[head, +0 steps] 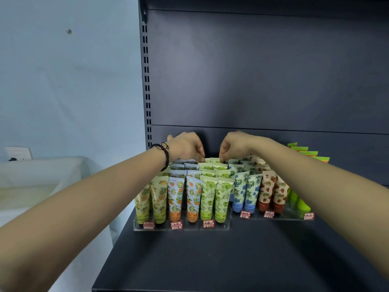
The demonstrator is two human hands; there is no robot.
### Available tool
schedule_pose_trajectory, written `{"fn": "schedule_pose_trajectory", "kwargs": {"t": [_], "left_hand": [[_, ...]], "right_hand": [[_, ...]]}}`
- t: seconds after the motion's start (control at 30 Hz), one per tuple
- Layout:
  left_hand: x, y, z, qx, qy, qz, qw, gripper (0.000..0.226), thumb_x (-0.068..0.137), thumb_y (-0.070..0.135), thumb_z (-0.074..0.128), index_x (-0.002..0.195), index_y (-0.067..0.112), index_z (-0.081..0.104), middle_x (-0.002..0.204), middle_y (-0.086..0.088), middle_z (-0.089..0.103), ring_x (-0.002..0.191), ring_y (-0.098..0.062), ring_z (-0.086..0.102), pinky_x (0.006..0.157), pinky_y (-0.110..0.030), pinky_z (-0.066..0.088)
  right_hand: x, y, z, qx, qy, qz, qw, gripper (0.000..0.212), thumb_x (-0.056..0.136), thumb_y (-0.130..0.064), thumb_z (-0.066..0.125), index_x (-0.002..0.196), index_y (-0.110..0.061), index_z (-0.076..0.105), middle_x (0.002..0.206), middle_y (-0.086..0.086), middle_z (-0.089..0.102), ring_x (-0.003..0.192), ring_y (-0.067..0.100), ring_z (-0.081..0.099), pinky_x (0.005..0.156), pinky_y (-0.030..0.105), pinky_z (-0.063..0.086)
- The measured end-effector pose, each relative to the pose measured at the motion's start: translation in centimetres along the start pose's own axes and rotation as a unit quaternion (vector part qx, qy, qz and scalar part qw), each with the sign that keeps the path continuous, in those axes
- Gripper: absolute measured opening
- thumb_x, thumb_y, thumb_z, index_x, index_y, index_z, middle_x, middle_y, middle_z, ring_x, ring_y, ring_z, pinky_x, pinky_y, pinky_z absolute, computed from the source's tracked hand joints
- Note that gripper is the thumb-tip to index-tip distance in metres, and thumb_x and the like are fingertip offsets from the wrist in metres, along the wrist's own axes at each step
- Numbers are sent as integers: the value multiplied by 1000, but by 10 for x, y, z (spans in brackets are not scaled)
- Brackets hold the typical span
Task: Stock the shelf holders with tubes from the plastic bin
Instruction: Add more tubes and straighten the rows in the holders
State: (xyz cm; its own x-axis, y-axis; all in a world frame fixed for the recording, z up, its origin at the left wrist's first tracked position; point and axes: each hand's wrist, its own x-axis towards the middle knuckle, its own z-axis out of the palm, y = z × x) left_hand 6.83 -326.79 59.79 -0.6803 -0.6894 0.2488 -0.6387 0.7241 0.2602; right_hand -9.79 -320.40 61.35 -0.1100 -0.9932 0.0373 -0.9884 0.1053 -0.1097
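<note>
Grip: left hand and right hand each pinch the top edge of the rear green tubes, in the last row of the clear holder, close to the back panel. Neighbouring rows sit tight on both sides. The shelf is open in front of the holder. The plastic bin sits well off to the left.

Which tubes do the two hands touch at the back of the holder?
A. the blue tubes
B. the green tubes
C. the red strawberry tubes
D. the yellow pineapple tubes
B: the left hand and the right hand both pinch the tops of the rearmost green tubes, in the rows between the orange-print tubes and the blue tubes.
</note>
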Motion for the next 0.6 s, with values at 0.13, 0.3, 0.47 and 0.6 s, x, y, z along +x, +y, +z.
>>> {"fn": "schedule_pose_trajectory", "kwargs": {"t": [0.13,0.3,0.47,0.6], "left_hand": [[3,0,-2,-14,12,9,1000,22,80,41,70,99,30,69,94,16,64,101,-7,51,103,-46,24],[-18,5,-30,-65,-31,104,992,9,80,33,71,87,29,66,82,15,65,80,-3,60,84,-27,46],[-82,0,-49,-31,-101,144,984,9,77,36,74,82,29,71,72,23,65,68,9,54,63,-4,37],[-101,-11,-44,-2,-84,95,992,21,74,40,76,92,31,71,83,21,66,80,-2,54,70,-14,41]], "right_hand": [[0,5,-6,9,16,-9,1000,20,84,-34,70,99,-21,75,102,-7,70,100,14,61,87,30,48],[-36,10,-22,67,110,-25,991,18,85,-31,69,96,-17,75,97,-6,71,95,13,63,80,26,46],[-92,-30,-8,114,106,-137,978,16,83,-40,69,84,-25,75,95,-11,67,89,2,62,80,22,49],[-93,-57,18,21,95,-190,977,20,83,-47,66,89,-29,74,111,-14,56,105,3,49,94,29,41]]}}
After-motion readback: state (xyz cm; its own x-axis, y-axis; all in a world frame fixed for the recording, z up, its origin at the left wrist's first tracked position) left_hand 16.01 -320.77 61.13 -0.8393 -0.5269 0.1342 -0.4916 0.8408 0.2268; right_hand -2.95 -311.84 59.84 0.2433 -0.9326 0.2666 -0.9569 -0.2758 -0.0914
